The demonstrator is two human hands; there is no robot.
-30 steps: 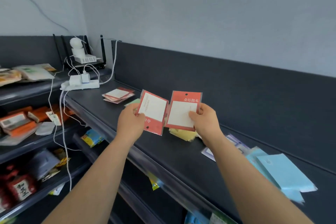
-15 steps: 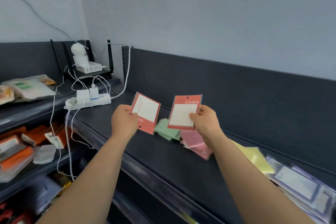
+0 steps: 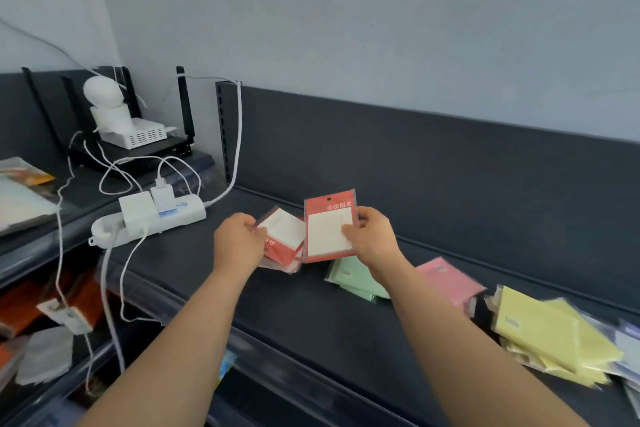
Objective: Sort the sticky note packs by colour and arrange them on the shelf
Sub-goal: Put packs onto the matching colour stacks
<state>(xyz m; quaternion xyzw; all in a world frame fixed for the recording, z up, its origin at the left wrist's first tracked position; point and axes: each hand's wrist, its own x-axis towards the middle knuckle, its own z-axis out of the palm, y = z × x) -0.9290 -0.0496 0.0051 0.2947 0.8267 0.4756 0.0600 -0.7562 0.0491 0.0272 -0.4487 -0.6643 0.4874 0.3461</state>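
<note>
My left hand (image 3: 239,242) grips a red sticky note pack (image 3: 283,233), tilted low over a small pile of red packs on the dark shelf (image 3: 311,308). My right hand (image 3: 372,236) holds a second red pack (image 3: 329,226) upright beside it, its white pad facing me. The two packs overlap at their edges. On the shelf to the right lie a green pack (image 3: 349,279), a pink pack (image 3: 448,282) and a heap of yellow packs (image 3: 550,333).
A white power strip (image 3: 149,218) with plugs and cables sits at the shelf's left end, a router (image 3: 138,146) with a white camera behind it. Bluish packs (image 3: 632,343) show at the far right edge. Lower shelves on the left hold orange packages.
Both hands have dropped toward the shelf and drawn together. The left pack now lies low over the red pile. My view has swung left, so the coloured packs sit further right.
</note>
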